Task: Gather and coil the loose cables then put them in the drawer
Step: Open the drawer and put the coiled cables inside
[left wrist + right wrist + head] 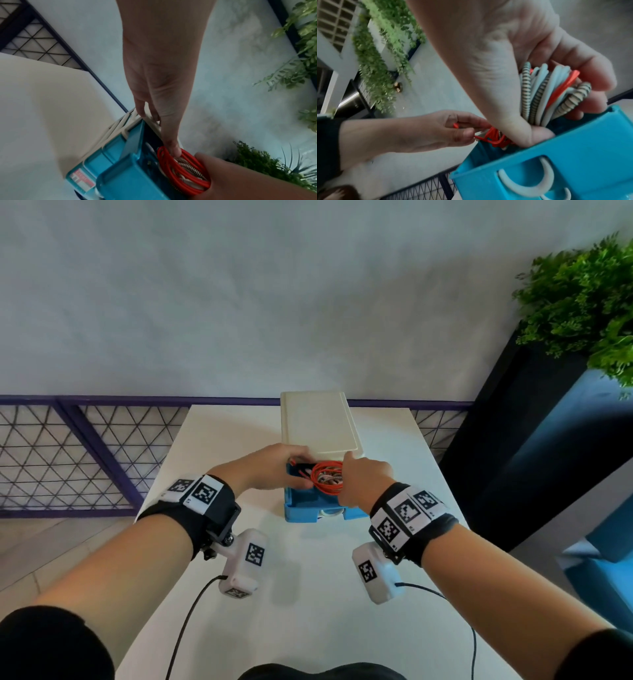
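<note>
A coil of red, white and braided cables (327, 477) hangs in the mouth of the open blue drawer (301, 513), which is pulled out of a cream cabinet (317, 422) on the white table. My right hand (346, 474) grips the coil's right side; in the right wrist view the cable bundle (546, 93) is clamped between thumb and curled fingers, just above the drawer wall (565, 148). My left hand (301, 470) pinches a red cable strand (493, 136) at the coil's left side. In the left wrist view the red loops (188, 170) sit inside the drawer (120, 175).
The white table (308, 594) stretches towards me, with two thin black leads trailing from the wrist cameras. A purple mesh railing (68, 457) runs behind it. A dark planter (513, 440) with a green plant (582, 302) stands to the right. The drawer front has a white handle (527, 189).
</note>
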`<state>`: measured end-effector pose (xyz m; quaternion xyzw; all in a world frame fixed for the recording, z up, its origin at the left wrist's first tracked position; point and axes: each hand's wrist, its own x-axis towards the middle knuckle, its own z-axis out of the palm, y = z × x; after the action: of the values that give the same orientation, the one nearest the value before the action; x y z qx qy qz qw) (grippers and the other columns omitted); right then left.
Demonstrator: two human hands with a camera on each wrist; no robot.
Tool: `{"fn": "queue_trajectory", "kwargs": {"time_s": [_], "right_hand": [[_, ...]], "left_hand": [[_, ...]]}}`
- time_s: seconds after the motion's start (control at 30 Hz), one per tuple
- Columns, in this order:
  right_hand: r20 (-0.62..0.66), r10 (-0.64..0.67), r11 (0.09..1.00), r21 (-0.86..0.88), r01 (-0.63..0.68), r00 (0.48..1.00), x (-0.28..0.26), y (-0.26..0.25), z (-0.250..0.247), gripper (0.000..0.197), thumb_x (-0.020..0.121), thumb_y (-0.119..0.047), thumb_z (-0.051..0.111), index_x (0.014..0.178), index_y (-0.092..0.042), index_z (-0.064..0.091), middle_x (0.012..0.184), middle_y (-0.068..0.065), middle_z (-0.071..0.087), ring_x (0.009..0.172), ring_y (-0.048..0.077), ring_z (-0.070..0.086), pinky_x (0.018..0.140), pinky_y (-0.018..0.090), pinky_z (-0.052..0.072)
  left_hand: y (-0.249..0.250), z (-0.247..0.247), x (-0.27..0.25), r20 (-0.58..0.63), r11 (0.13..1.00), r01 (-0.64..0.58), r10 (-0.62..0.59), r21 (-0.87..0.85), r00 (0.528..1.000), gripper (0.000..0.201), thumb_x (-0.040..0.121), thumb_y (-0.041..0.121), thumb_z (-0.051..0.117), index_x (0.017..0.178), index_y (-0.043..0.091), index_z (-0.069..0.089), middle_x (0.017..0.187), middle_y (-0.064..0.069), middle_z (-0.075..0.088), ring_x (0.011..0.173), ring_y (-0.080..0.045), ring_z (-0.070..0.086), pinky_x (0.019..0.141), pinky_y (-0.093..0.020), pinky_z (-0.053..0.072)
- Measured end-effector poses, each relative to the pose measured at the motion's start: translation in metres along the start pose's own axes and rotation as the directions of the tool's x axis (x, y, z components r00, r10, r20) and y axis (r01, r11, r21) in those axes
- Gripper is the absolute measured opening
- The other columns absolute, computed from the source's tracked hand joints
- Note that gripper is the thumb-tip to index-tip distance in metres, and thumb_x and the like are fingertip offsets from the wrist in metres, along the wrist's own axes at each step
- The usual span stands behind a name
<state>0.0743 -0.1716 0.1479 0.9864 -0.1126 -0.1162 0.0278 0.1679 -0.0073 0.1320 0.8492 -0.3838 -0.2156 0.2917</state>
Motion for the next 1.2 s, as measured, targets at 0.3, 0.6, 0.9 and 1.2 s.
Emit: {"fn": "queue_trajectory", "kwargs": {"time_s": [0.3, 0.6, 0.9, 1.2], "right_hand": [[0.059, -0.003, 0.957, -0.29, 0.02, 0.998, 0.007, -0.021, -0.001, 0.059, 0.093, -0.023, 0.05, 0.141, 0.002, 0.027, 0.123, 0.003, 0.055, 0.098, 0.017, 0.064, 0.056, 0.025, 0.039], [0.109, 0.013, 0.97, -0.243, 0.014, 0.994, 0.018, -0.035, 0.008, 0.034, 0.094, -0.023, 0.049, 0.125, -0.008, 0.053, 0.118, 0.005, 0.059, 0.104, 0.02, 0.062, 0.079, 0.029, 0.051], [-0.013, 0.229, 0.972, 0.048, -0.228, 0.973, 0.024, -0.036, 0.025, 0.063, 0.088, -0.04, 0.063, 0.13, 0.002, 0.041, 0.123, 0.012, 0.051, 0.109, 0.023, 0.056, 0.08, 0.031, 0.053], [-0.057, 0.156, 0.829, 0.55, -0.099, 0.986, 0.008, -0.022, 0.041, 0.099, 0.064, -0.049, 0.082, 0.134, -0.003, 0.028, 0.13, 0.015, 0.038, 0.12, 0.035, 0.043, 0.097, 0.042, 0.042]], "left_hand": [[-0.013, 0.014, 0.001, -0.138, 0.982, -0.018, 0.045, 0.186, 0.989, 0.021, 0.085, 0.013, 0.066, 0.104, 0.017, 0.073, 0.149, 0.0, 0.039, 0.138, -0.016, 0.037, 0.111, -0.029, 0.029], [-0.001, 0.015, -0.005, -0.088, 0.966, -0.008, 0.032, 0.258, 0.996, 0.037, 0.091, 0.0, 0.05, 0.123, 0.013, 0.061, 0.152, -0.006, 0.034, 0.143, -0.017, 0.025, 0.115, -0.028, 0.02], [0.017, 0.026, -0.006, -0.2, 0.988, -0.005, 0.037, 0.155, 0.979, 0.046, 0.086, -0.015, 0.034, 0.126, 0.0, 0.05, 0.138, -0.018, 0.044, 0.132, -0.025, 0.036, 0.085, -0.001, 0.016], [0.003, 0.035, -0.002, -0.193, 0.969, 0.023, 0.026, 0.244, 0.981, 0.018, 0.086, 0.005, 0.059, 0.101, 0.004, 0.07, 0.151, -0.01, 0.034, 0.135, -0.028, 0.037, 0.106, -0.024, 0.026]]}}
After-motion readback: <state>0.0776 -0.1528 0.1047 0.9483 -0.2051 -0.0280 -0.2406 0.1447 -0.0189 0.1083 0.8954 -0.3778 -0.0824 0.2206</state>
